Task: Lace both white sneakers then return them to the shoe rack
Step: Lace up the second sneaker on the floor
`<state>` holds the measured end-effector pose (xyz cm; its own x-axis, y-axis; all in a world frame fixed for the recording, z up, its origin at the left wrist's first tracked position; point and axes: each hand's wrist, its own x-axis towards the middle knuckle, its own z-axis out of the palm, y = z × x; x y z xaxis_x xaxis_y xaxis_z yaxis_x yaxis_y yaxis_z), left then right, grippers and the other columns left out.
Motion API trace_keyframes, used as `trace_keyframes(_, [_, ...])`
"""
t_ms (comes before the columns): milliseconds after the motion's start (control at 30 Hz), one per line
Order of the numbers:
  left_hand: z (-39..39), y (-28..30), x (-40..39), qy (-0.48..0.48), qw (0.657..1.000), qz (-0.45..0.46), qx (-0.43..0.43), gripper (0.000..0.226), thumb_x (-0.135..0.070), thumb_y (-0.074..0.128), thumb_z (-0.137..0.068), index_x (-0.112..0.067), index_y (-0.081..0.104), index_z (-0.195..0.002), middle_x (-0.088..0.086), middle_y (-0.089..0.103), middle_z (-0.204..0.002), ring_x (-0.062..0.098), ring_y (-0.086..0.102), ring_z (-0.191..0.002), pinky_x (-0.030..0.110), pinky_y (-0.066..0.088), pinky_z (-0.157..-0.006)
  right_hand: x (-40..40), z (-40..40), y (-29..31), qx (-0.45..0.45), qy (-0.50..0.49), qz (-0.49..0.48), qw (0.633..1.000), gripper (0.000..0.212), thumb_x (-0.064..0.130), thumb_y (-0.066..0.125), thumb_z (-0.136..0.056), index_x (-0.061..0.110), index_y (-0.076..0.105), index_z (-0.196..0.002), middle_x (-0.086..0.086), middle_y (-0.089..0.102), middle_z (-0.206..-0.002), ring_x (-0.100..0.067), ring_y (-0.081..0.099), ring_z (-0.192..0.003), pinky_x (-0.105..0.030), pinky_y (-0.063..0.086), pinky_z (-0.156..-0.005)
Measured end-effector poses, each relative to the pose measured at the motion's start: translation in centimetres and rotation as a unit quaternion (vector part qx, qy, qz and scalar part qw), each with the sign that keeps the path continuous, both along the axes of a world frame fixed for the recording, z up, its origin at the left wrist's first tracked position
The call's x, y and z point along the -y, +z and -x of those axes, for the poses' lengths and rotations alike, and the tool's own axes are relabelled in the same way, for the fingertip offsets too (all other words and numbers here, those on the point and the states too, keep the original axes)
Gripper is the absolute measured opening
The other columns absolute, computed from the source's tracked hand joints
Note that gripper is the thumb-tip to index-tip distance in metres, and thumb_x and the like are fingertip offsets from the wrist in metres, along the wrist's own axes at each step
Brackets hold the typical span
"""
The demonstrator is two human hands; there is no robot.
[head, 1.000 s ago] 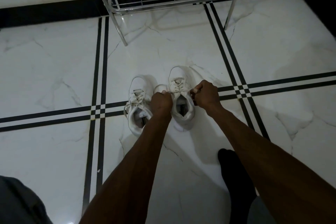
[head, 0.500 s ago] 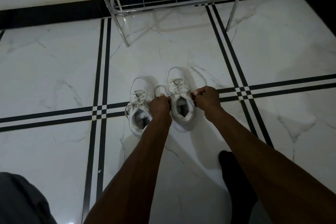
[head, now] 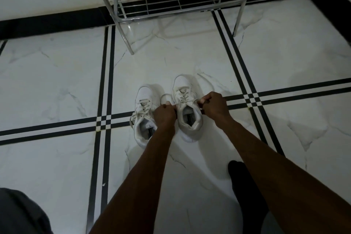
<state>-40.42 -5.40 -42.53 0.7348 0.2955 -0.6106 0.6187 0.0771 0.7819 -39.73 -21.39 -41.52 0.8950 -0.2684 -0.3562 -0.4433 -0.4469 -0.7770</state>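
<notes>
Two white sneakers stand side by side on the marble floor, toes pointing toward the shoe rack, which stands well apart from them against the wall. The right sneaker sits between the two hands. The left hand is clenched at the shoe's left edge, its grip pinching a white lace end; a loop of lace arcs out from it over the floor between the shoes. The right hand is clenched at the shoe's right edge, its grip closed on the other lace end. The laces of this sneaker criss-cross up the tongue and look drawn tight toward both fists, and its opening gapes toward the camera with a dark label visible on the insole. The left sneaker lies just beside it, touched by neither hand, though the left forearm crosses over its heel; it is laced, with the ends hanging loose over its left side. A foot in a dark sock rests on the floor under the right forearm.
</notes>
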Motion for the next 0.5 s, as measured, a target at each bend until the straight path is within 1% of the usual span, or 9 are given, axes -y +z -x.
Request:
trace_keyframes(33, [0.2, -0.1, -0.4, -0.038, 0.998, -0.046, 0.015, 0.033, -0.029, 0.049, -0.093, -0.006, 0.069, -0.078, 0.021, 0.073, -0.091, 0.04, 0.071, -0.097, 0.049, 0.059, -0.09, 0.4, -0.3, 0.2, -0.009, 0.032, 0.009, 0.999, 0.017, 0.003, 0.064, -0.085, 0.017, 0.062, -0.074, -0.009, 0.072, -0.094, -0.028, 0.07, -0.094, -0.048, 0.06, -0.083])
trace_keyframes(67, [0.1, -0.1, -1.0, -0.092, 0.991, -0.1, 0.018, 0.035, -0.032, 0.05, -0.094, -0.007, 0.067, -0.075, 0.018, 0.073, -0.086, 0.04, 0.072, -0.094, 0.05, 0.058, -0.09, 0.8, -0.5, 0.5, -0.025, 0.07, 0.032, 0.997, 0.009, 0.007, 0.062, -0.087, 0.014, 0.066, -0.084, -0.009, 0.071, -0.1, -0.027, 0.068, -0.096, -0.047, 0.059, -0.084])
trace_keyframes(100, [0.1, 0.3, -1.4, -0.136, 0.98, -0.145, 0.031, 0.04, -0.036, 0.048, -0.093, -0.005, 0.067, -0.077, 0.016, 0.074, -0.085, 0.038, 0.073, -0.091, 0.049, 0.059, -0.089, 1.3, -0.6, 0.9, -0.045, 0.11, 0.06, 0.991, 0.009, 0.012, 0.059, -0.09, 0.01, 0.067, -0.094, -0.009, 0.07, -0.103, -0.026, 0.066, -0.097, -0.044, 0.058, -0.084])
trace_keyframes(167, [0.0, 1.5, -2.2, -0.196, 0.955, -0.214, 0.065, 0.047, -0.044, 0.044, -0.087, -0.004, 0.068, -0.084, 0.015, 0.076, -0.087, 0.035, 0.074, -0.088, 0.05, 0.059, -0.088, 2.1, -0.9, 1.9, -0.084, 0.164, 0.1, 0.978, 0.026, 0.022, 0.053, -0.096, 0.0, 0.066, -0.104, -0.012, 0.067, -0.1, -0.025, 0.062, -0.091, -0.035, 0.051, -0.072])
trace_keyframes(200, [-0.3, 2.0, -2.6, -0.216, 0.949, -0.219, 0.074, 0.048, -0.045, 0.045, -0.085, -0.004, 0.069, -0.086, 0.016, 0.076, -0.087, 0.035, 0.073, -0.087, 0.051, 0.059, -0.086, 2.4, -1.0, 2.5, -0.095, 0.169, 0.09, 0.977, 0.034, 0.025, 0.051, -0.098, -0.005, 0.065, -0.105, -0.016, 0.067, -0.099, -0.026, 0.061, -0.088, -0.034, 0.05, -0.07])
trace_keyframes(267, [-1.2, 3.0, -3.7, -0.243, 0.944, -0.21, 0.077, 0.05, -0.047, 0.047, -0.088, -0.003, 0.07, -0.085, 0.017, 0.076, -0.086, 0.034, 0.074, -0.085, 0.052, 0.06, -0.083, 2.8, -1.1, 3.3, -0.114, 0.131, -0.002, 0.985, 0.04, 0.031, 0.052, -0.098, -0.006, 0.066, -0.107, -0.018, 0.07, -0.102, -0.028, 0.065, -0.093, -0.039, 0.055, -0.079])
trace_keyframes(333, [-2.2, 3.7, -4.9, -0.247, 0.948, -0.184, 0.086, 0.047, -0.046, 0.049, -0.093, -0.009, 0.073, -0.078, 0.013, 0.078, -0.086, 0.032, 0.075, -0.086, 0.049, 0.06, -0.087, 3.0, -1.4, 4.2, -0.11, 0.044, -0.152, 0.981, 0.033, 0.032, 0.056, -0.098, 0.002, 0.068, -0.103, -0.011, 0.073, -0.107, -0.024, 0.068, -0.105, -0.041, 0.057, -0.088])
trace_keyframes(433, [-3.3, 4.7, -5.6, -0.227, 0.964, -0.083, 0.115, 0.042, -0.037, 0.049, -0.101, -0.015, 0.069, -0.072, 0.008, 0.079, -0.093, 0.03, 0.072, -0.103, 0.043, 0.051, -0.097, 2.9, -2.4, 5.0, -0.062, -0.03, -0.333, 0.941, 0.021, 0.03, 0.056, -0.098, 0.012, 0.064, -0.091, -0.013, 0.074, -0.109, -0.026, 0.068, -0.111, -0.045, 0.056, -0.092])
trace_keyframes(500, [-3.6, 5.1, -5.1, -0.205, 0.973, 0.006, 0.109, 0.04, -0.033, 0.045, -0.105, -0.015, 0.062, -0.073, 0.007, 0.079, -0.102, 0.024, 0.071, -0.11, 0.041, 0.046, -0.097, 2.3, -2.8, 5.3, -0.043, -0.038, -0.4, 0.915, 0.023, 0.033, 0.054, -0.098, 0.016, 0.059, -0.084, -0.013, 0.075, -0.11, -0.025, 0.07, -0.106, -0.043, 0.055, -0.09])
